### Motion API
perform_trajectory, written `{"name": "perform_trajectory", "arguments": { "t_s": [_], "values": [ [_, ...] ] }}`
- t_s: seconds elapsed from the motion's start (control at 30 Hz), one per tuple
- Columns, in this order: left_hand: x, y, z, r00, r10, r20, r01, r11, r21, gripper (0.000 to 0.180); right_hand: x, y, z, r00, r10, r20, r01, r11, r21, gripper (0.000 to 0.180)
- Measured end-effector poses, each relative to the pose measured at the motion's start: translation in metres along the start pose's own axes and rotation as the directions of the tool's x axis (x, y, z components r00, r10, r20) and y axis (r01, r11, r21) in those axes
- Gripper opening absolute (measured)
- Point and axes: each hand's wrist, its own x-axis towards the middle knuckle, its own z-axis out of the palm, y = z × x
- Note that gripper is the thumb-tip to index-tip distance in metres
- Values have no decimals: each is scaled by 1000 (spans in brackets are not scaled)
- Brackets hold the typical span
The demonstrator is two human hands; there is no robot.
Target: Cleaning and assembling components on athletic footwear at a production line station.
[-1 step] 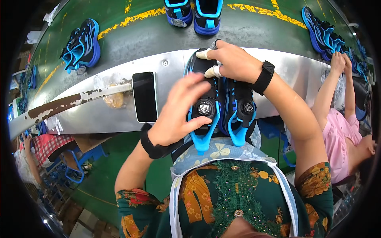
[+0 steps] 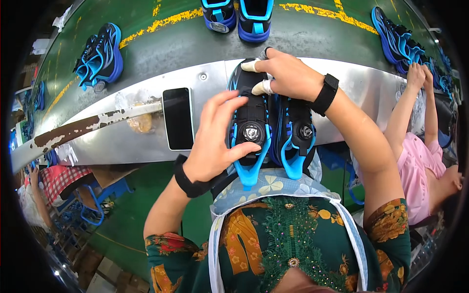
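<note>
Two black sneakers with bright blue trim lie side by side before me, heels toward my body. The left sneaker has a round dial on its tongue; the right sneaker has one too. My right hand, with pale cots on its thumb and a finger, grips the left sneaker's toe. Along that sneaker's left side is my left hand, its fingers spread and its thumb stretched across to the lower edge of the dial. Its fingertips reach the upper's left edge; how firmly they touch, I cannot tell.
Left of my hands lies a phone on the metal table edge, beside a chipped metal bar. More sneakers stand on the green belt. At the right, a co-worker's hands hold a sneaker.
My left hand's fingers have moved left, off the top of the left sneaker to its side, and no longer blur. The right hand keeps its hold on the toe.
</note>
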Motion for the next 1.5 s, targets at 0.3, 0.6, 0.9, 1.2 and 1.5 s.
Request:
{"name": "perform_trajectory", "arguments": {
  "t_s": [0.3,0.6,0.9,1.2,1.5],
  "values": [
    [9,-20,-10,943,71,324,-28,991,-133,44,1,6,1,996,-84,-17,83,996,-18,59],
    [-5,4,22,984,-90,-151,116,978,173,42,-3,17,10,997,-58,-58,59,998,16,59],
    [37,-10,-16,852,227,472,-291,955,65,34,-8,14,15,989,-103,-105,92,990,-110,53],
    [-68,46,22,738,-571,359,565,233,-792,35,-44,-1,10,960,-157,-230,202,962,183,35],
    [-61,14,62,684,-649,333,444,8,-896,35,-67,-53,30,965,-251,75,239,960,148,32]
  ]
}}
